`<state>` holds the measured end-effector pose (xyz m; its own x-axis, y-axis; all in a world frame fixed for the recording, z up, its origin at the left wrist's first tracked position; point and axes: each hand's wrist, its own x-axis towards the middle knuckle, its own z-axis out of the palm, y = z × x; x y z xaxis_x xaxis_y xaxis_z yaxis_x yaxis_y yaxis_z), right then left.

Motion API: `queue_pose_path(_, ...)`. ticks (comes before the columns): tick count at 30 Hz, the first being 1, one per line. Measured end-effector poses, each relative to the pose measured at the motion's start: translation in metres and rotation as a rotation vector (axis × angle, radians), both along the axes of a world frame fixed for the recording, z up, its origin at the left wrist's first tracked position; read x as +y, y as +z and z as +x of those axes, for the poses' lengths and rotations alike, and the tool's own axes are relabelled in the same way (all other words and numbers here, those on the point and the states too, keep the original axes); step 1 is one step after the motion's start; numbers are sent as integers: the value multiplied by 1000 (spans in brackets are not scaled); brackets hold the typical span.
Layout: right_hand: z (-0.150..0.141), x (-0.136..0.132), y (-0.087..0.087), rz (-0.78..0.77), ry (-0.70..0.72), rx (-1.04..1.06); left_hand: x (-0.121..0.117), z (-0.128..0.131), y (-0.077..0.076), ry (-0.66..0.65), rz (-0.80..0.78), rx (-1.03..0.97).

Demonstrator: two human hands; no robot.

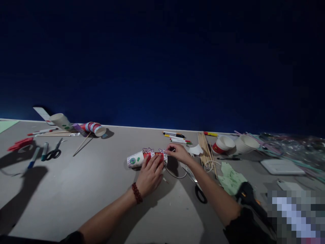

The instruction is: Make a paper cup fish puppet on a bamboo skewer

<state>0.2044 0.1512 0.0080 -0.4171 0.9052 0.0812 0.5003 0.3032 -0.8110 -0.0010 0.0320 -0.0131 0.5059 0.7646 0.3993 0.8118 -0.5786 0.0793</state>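
A decorated row of joined paper cups (137,158) lies on its side on the grey table, white and red with drawn green spots, zigzag teeth and pink-edged paper spikes on top. My left hand (152,171), a dark red beaded bracelet at its wrist, presses over the red middle and grips it. At the right end of the cups, my right hand (179,153) has thumb and forefinger pinched together; what they hold is too small to tell. A white cord (177,177) curves from beneath that end. Scissors (200,195) lie partly hidden under my right forearm.
Felt pens (177,139) lie near the back edge. To the right are wooden sticks (206,149), paper cups (245,144), crumpled green paper (231,176) and a black glue gun (250,196). Leftward lie scissors (54,152), markers (34,157) and another cup figure (92,128).
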Motion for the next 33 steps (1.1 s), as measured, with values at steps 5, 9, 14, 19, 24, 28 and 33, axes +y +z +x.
queue_pose_path(5, 0, 0, 1, 18, 2, -14, 0, 0, -1, 2, 17, 11)
queue_pose_path(9, 1, -1, -1, 27, 7, -26, 0, 1, -1, 9, 17, 9)
queue_pose_path(14, 3, -1, -1, 41, 35, -38, 1, 1, -1, 2, 32, -2)
queue_pose_path(19, 3, 0, 3, 57, 70, -46, 1, 1, 0, -2, 47, -16)
queue_pose_path(24, 3, 1, 5, 61, 99, -52, 1, 0, -1, -7, 41, -14)
queue_pose_path(28, 4, 2, 5, 60, 123, -53, 1, 1, -2, -3, 37, -12)
queue_pose_path(33, 4, 3, 3, 63, 129, -50, 1, 0, -2, 0, 41, -4)
